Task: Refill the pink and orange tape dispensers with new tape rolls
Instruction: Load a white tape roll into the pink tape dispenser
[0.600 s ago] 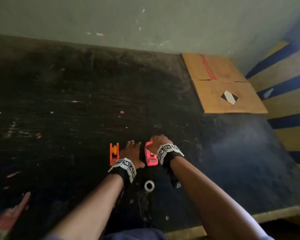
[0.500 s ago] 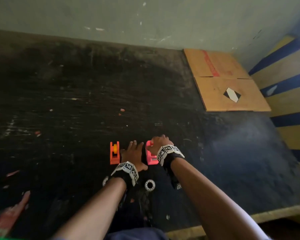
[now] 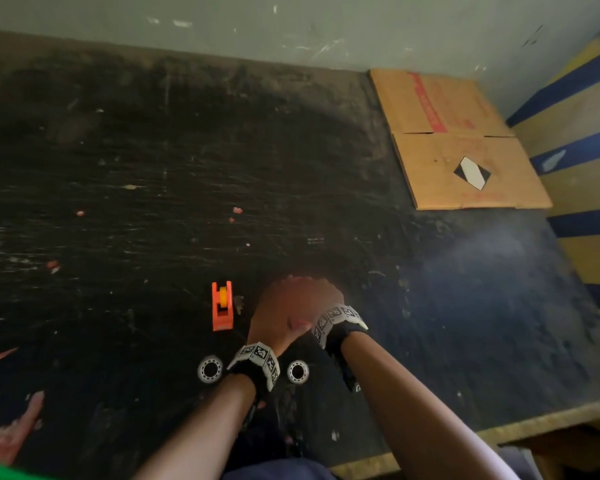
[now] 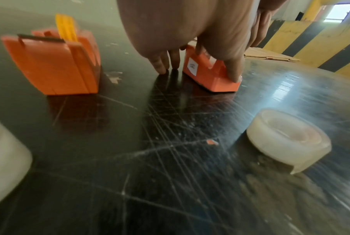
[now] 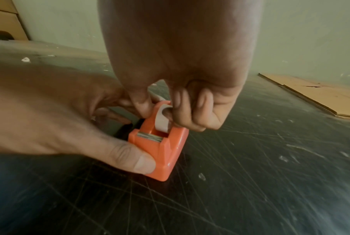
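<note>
Left hand (image 5: 69, 127) steadies the coral-pink dispenser (image 5: 160, 147) while right-hand fingers (image 5: 178, 111) pinch its grey spool (image 5: 162, 120).

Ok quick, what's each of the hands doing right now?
Left hand: grips the pink dispenser, thumb on one side, steadying it on the table.
Right hand: pinches the grey spool sitting in that dispenser.

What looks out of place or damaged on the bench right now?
Nothing looks knocked over or spilled. The black tabletop is heavily scratched, with stray reddish bits. Both tape rolls lie flat, and the orange dispenser stands upright.
</note>
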{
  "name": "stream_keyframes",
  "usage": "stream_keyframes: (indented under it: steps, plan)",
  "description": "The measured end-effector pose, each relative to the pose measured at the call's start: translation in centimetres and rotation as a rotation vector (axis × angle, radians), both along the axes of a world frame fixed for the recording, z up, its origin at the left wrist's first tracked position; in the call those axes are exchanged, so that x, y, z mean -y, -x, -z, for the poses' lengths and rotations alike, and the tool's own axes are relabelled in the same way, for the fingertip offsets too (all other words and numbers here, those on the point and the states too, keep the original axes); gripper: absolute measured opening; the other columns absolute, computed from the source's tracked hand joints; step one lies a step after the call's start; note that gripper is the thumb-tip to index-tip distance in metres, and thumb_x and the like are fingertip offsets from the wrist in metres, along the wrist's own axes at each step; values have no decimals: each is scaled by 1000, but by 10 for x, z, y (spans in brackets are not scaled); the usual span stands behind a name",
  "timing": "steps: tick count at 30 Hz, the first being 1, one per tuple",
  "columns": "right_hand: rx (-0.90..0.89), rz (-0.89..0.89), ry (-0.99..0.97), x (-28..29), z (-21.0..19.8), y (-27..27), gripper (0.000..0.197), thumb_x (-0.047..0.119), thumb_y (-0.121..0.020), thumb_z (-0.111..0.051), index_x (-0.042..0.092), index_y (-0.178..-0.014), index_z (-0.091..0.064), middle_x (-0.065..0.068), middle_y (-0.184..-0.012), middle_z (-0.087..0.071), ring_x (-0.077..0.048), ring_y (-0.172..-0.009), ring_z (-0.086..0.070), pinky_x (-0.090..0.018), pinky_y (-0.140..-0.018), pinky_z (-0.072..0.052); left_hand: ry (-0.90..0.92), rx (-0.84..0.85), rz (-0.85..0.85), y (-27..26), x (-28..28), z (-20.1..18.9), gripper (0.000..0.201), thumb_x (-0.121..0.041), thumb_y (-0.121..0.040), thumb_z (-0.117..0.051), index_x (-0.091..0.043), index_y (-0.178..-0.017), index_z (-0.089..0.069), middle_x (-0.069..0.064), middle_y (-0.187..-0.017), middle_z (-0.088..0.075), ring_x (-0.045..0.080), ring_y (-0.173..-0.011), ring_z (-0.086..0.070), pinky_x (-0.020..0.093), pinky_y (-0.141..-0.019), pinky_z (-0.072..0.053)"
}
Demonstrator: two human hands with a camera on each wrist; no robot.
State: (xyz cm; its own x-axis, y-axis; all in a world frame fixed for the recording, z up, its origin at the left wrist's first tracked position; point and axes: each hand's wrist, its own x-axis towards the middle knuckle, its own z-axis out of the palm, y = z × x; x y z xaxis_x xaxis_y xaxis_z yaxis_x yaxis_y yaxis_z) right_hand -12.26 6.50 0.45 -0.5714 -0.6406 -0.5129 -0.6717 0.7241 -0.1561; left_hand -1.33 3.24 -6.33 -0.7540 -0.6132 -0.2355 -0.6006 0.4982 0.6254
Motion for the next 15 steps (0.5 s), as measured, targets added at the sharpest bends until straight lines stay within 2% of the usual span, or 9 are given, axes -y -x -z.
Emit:
stream_keyframes:
  steps: [3, 5, 9, 12, 15]
  plan:
    - [15, 6, 23, -5, 4, 0, 38, 40, -100, -40, 17, -123, -58, -11, -110, -70, -31, -99, -69, -37, -75, -52, 4, -57, 4, -4, 1, 1, 119, -45, -69, -83, -24, -159, -9, 4, -158, -37, 25, -147, -32, 42, -122, -26]
    - [5, -5, 30, -8, 4, 0, 39, 40, -101, -42, 15, -129, -54, -12, -111, -69, -31, -101, -68, -36, -73, -49, 18, -55, 21, -4, 4, 5, 121, -45, -66, -84, -30, -159, -9, 4, -154, -42, 26, -143, -37, 43, -120, -27]
    - [-5, -57, 9, -9, 4, 1, 37, 35, -103, -46, 12, -131, -50, -12, -111, -68, -30, -101, -68, -33, -71, -47, 28, -37, 28, -1, 8, 9, 117, -46, -61, -85, -32, -156, -18, 0, -149, -47, 23, -138, -41, 40, -116, -30]
    - [-28, -103, -39, -12, 6, -6, 35, 29, -102, -50, 6, -129, -49, -14, -112, -67, -30, -99, -69, -35, -76, -53, 66, -42, 13, 0, 8, 9, 114, -48, -61, -85, -31, -155, -23, -2, -146, -50, 21, -135, -43, 37, -112, -33]
    - [-3, -44, 27, -18, 8, -11, 32, 28, -102, -47, 6, -126, -50, -15, -114, -66, -31, -99, -69, -37, -78, -57, 71, -40, 17, -2, 7, 10, 112, -49, -64, -82, -32, -156, -21, -2, -148, -48, 23, -134, -43, 38, -109, -36]
